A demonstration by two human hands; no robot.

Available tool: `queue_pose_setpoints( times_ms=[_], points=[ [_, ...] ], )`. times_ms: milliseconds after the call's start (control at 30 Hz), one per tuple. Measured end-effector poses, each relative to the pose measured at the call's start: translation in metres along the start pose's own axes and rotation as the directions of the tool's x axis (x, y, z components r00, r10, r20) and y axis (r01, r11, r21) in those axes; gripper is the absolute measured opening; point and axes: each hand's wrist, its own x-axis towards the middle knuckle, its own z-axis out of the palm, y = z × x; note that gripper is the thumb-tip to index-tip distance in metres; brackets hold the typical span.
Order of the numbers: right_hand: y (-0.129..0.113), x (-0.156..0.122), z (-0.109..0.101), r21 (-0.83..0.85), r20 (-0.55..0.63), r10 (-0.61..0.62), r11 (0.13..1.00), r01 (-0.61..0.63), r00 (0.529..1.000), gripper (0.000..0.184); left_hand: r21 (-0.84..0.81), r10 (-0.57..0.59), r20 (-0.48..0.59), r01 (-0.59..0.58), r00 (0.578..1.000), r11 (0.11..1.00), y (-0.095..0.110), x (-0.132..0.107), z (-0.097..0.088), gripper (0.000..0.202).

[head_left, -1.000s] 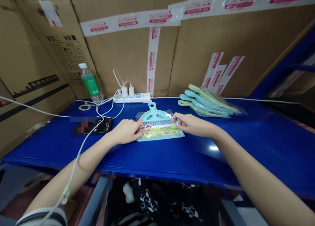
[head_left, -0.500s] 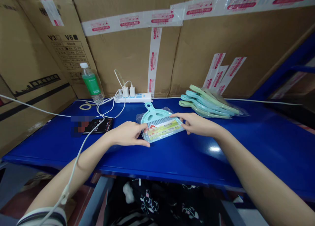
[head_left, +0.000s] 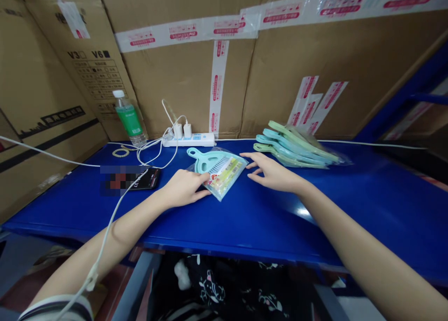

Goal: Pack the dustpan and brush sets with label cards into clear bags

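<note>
Left hand (head_left: 184, 189): open and palm down, fingers lightly curved, fingertips against the left side of a bagged mint-green plastic dustpan (head_left: 206, 161), thumb extended toward the bag's lower edge. No firm grip is evident. Right hand (head_left: 275, 174): open, palm down, fingers spread, fingertips just beside the upper right corner of the bag, with no contact visible.

The dustpan lies tilted on a blue steel bench top (head_left: 315, 209), handle toward the upper left, between the hands and near a white power strip (head_left: 189, 140). A printed card label (head_left: 224, 176) covers much of it; the small print cannot be read through the clear bag.

Beyond the right hand stands a stack of bagged dustpans (head_left: 297, 150) with overlapping pale green and blue handles; the lower units are hidden and the count cannot be established. Two white charger plugs (head_left: 182, 130) sit in the power strip. Left of the left hand lies a phone (head_left: 147, 177), partly pixelated, a white cable (head_left: 115, 213) crossing it and the left forearm. A bottle with a green label (head_left: 128, 118) stands against cardboard cartons (head_left: 175, 87) sealed with red-printed tape. Patterned black fabric (head_left: 210, 283) shows below the bench, only partly in view
</note>
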Motion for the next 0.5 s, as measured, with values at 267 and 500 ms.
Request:
queue_pose_setpoints(
  times_ms=[267,500],
  points=[
    [-0.0047,-0.0013,0.0029,0.002,0.130,-0.118,0.993,0.119,0.984,0.058,0.023,-0.132,0.048,0.131,0.990,0.991,0.0014,0.0023,-0.0033,0.019],
    [-0.0089,-0.0007,-0.0007,-0.119,0.135,-0.094,0.987,0.110,0.986,0.051,0.005,-0.205,0.090,0.205,0.975,0.979,0.0021,0.0036,-0.0051,0.021]
  ],
)
